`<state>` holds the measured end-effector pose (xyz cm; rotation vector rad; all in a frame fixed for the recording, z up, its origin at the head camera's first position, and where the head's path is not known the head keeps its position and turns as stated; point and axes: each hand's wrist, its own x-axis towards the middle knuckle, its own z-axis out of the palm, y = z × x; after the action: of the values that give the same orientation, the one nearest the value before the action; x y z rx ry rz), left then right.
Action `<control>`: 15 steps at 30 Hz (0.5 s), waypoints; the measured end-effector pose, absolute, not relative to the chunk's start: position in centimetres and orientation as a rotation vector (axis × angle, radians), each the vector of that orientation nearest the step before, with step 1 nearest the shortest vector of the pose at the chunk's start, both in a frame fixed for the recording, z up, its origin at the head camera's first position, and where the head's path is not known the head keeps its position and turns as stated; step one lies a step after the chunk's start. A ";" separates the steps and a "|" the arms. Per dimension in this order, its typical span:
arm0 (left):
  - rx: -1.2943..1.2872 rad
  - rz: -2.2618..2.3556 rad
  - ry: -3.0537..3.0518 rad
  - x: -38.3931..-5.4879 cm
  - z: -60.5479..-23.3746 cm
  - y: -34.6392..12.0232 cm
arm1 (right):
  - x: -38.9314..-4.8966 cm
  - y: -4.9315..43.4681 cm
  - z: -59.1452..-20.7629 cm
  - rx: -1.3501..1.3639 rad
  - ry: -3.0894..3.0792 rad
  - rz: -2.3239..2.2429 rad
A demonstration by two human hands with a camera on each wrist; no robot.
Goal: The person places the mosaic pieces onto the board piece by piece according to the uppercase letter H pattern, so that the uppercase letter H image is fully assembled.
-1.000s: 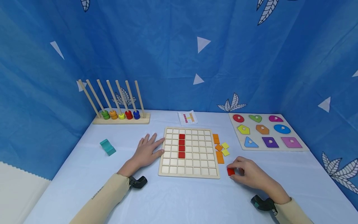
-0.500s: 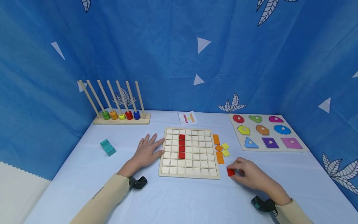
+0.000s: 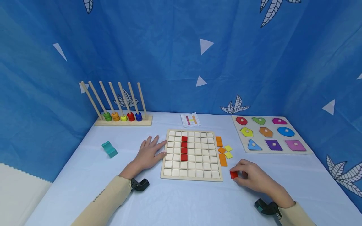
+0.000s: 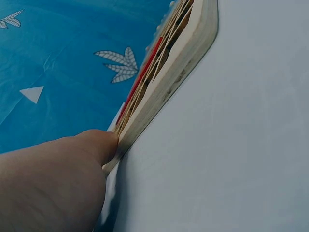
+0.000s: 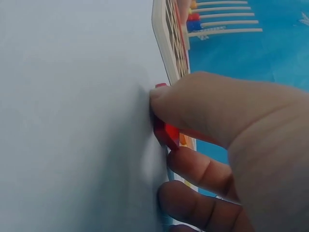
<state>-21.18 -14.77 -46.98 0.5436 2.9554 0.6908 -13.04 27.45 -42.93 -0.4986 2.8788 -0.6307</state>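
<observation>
A wooden grid board [image 3: 191, 179] lies mid-table, with several red square tiles [image 3: 184, 144] in a column in its cells. My left hand [image 3: 147, 155] rests on the cloth at the board's left side, fingers spread, thumb and forefinger touching its edge. In the left wrist view the thumb [image 4: 104, 145] lies against the board's frame [image 4: 166, 92]. My right hand [image 3: 250, 175] is right of the board's near corner. Its thumb and fingers pinch a red tile [image 3: 233, 174] low at the cloth; in the right wrist view the thumb partly covers the red tile [image 5: 166, 133].
Orange tiles [image 3: 222, 160] and yellow tiles [image 3: 228, 154] lie along the board's right edge. Behind the board is a pattern card [image 3: 190, 120]. A peg stand with rings [image 3: 123, 122] stands back left, a shape puzzle [image 3: 271, 138] back right. Teal pieces [image 3: 109, 149] lie at left.
</observation>
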 end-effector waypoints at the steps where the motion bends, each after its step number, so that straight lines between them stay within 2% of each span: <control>1: 0.543 0.692 2.954 -21.2 -46.9 -14.8 | -13.0 27.4 -42.9 -0.496 2.884 -0.629; 15: 0.535 0.699 2.946 -21.3 -46.9 -14.8 | -12.9 27.3 -42.9 -0.477 2.929 -0.616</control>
<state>-21.26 -14.75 -46.91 0.5354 2.9455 0.6988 -12.91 27.28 -42.89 -0.4771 2.9290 -0.6158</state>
